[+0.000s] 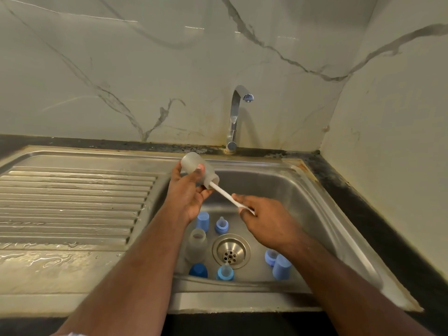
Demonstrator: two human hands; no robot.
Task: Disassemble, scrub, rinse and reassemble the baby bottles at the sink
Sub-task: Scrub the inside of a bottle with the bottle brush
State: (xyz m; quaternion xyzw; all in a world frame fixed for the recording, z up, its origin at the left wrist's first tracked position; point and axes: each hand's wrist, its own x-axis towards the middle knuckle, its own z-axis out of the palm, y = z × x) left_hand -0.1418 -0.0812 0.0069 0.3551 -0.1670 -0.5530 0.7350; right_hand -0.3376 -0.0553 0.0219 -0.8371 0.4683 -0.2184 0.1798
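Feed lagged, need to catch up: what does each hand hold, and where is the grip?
The left hand grips the bottle round its body. The right hand pinches the brush handle near its outer end.

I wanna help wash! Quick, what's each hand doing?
Left hand: holding the clear bottle.
Right hand: gripping the white brush handle poking into it.

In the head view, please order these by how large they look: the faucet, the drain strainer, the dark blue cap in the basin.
1. faucet, clearly the largest.
2. drain strainer.
3. dark blue cap, smallest, though partly hidden by the forearm.
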